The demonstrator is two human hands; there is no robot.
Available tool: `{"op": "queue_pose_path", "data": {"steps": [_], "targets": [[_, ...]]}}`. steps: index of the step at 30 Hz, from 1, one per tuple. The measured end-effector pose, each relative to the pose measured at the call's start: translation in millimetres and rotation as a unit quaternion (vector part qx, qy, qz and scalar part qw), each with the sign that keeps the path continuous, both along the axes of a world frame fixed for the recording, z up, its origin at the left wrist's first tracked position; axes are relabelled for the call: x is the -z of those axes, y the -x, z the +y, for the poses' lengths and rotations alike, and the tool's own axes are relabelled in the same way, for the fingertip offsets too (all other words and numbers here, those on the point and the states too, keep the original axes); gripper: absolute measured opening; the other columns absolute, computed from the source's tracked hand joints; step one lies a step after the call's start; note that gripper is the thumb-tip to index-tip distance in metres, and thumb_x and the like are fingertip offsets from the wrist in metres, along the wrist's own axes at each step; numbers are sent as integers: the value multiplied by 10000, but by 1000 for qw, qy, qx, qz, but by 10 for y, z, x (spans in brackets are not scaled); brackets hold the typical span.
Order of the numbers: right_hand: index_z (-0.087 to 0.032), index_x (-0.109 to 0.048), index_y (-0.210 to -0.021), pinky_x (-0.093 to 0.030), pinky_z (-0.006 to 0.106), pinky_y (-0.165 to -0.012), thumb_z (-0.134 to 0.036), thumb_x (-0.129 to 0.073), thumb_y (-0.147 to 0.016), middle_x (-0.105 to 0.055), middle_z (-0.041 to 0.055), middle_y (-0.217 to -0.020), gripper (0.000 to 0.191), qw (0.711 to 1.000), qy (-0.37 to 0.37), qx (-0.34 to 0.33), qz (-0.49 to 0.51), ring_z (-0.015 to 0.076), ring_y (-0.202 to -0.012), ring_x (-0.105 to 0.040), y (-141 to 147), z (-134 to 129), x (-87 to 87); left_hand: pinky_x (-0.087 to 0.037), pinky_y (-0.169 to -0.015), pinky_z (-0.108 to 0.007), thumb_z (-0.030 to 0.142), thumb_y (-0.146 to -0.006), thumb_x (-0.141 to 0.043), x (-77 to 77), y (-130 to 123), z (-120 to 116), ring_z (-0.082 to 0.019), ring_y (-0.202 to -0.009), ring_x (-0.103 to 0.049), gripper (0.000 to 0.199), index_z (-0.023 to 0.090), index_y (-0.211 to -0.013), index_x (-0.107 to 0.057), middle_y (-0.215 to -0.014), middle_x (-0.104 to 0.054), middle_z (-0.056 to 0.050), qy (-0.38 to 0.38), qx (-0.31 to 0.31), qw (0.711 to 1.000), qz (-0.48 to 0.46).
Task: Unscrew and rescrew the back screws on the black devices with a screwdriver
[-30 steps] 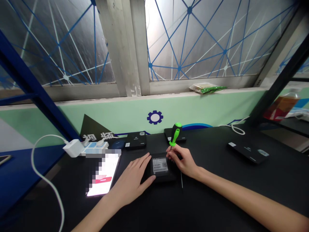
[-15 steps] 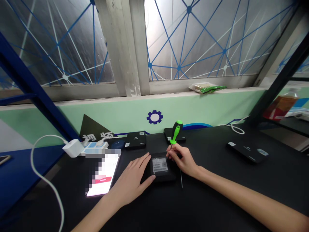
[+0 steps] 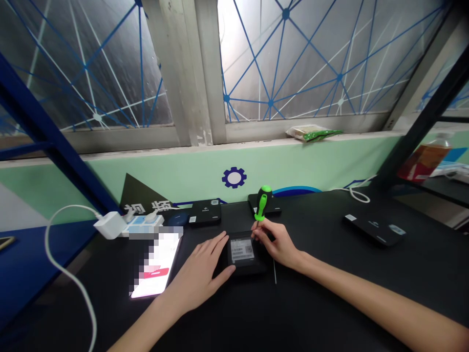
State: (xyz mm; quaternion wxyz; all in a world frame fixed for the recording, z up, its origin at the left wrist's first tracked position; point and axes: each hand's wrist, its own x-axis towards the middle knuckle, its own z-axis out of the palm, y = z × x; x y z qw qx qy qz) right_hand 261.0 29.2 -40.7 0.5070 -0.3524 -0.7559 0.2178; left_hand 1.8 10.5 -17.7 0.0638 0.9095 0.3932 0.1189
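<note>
A black box-shaped device (image 3: 242,266) with a white printed label lies on the dark table in front of me. My left hand (image 3: 205,266) rests against its left side, fingers stretched and thumb apart, at its near left edge. By the far right corner my right hand (image 3: 274,242) pinches the shaft of a screwdriver (image 3: 261,203) with a green and black handle. The screwdriver stands nearly upright, and its tip is hidden by my fingers. A thin metal rod (image 3: 275,272) lies on the table just below my right hand.
Similar black boxes lie at the back left (image 3: 205,213), behind the screwdriver (image 3: 274,205) and at the right (image 3: 375,230). A lit phone or tablet (image 3: 157,264) lies left of my left hand, near a white power strip (image 3: 142,226) with a charger (image 3: 110,225) and cable.
The screwdriver's handle has tilted slightly left and dropped a little. Both hands stay almost where they were.
</note>
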Motion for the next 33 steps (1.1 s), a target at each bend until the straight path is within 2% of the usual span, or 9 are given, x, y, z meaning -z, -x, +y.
{"op": "queue_pose_path", "data": {"steps": [10, 16, 23, 33], "targets": [[-192, -564, -885, -484, 258, -616, -337, -464, -1009, -620, 40, -785, 215, 1000, 8, 3, 8, 152, -645, -589, -10, 6, 22, -368, -1108, -466, 558, -1011, -404, 9, 7, 4, -294, -1402, -379, 614, 300, -1547, -251, -1576, -339, -52, -4, -2, 1000, 1], [-196, -569, -881, -470, 253, -616, -315, -464, -1011, -602, 22, -745, 205, 1000, 9, -6, -12, 148, -637, -578, -5, 9, -11, -379, -1100, -461, 568, -1007, -404, 10, 7, -3, -293, -1401, -379, 616, 297, -1541, -262, -1573, -344, -44, 1, -8, 1000, 0], [-190, -564, -876, -472, 252, -635, -279, -486, -998, -620, 34, -800, 170, 1000, 10, 4, 12, 146, -655, -587, -18, 3, 18, -354, -1116, -466, 564, -1012, -394, 1, 2, -5, -289, -1409, -363, 617, 275, -1541, -259, -1584, -320, -55, 8, -7, 1000, 9], [-186, -574, -885, -437, 233, -616, -247, -496, -995, -597, 9, -745, 149, 1000, 16, -14, -20, 133, -640, -554, -3, 1, -26, -374, -1106, -466, 579, -1003, -400, -6, -8, 1, -293, -1401, -376, 619, 279, -1533, -285, -1573, -345, -52, 10, -12, 1000, 6]]}}
